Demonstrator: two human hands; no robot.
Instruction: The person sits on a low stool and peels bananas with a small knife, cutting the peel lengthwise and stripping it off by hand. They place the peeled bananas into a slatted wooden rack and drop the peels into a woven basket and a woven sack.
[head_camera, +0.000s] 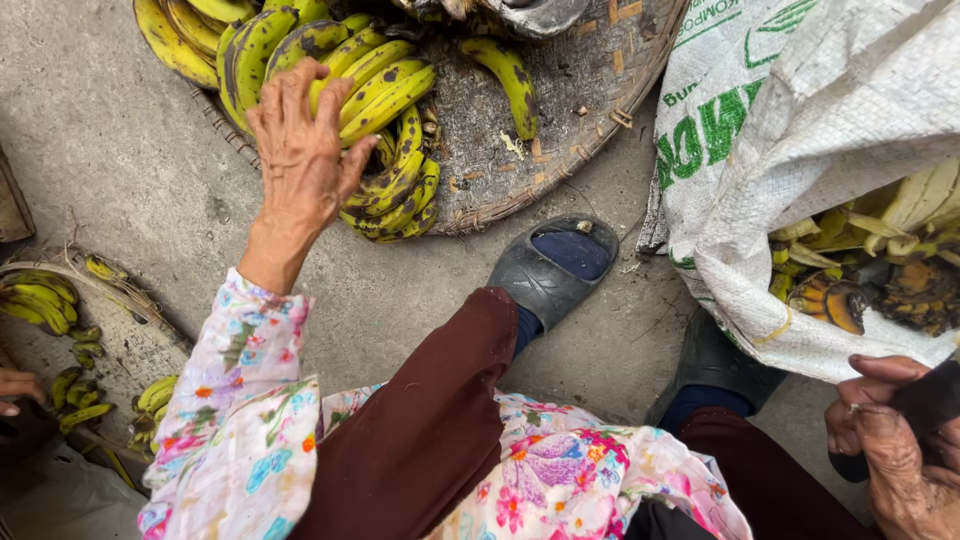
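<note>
My left hand (300, 150) reaches out over a round woven tray (590, 90) and rests its fingers on a bunch of spotted yellow-green bananas (385, 95). More banana bunches (210, 30) lie at the tray's far left, and a single banana (505, 70) lies apart on it. My right hand (900, 450) sits at the lower right, fingers closed around a dark object (930, 400) whose kind I cannot tell.
A white woven sack (800, 130) at the right holds banana peels and scraps (870, 270). My feet in dark slippers (550, 270) stand on the concrete floor. A second tray with small bananas (60, 320) lies at the left, beside another person's fingers (15, 385).
</note>
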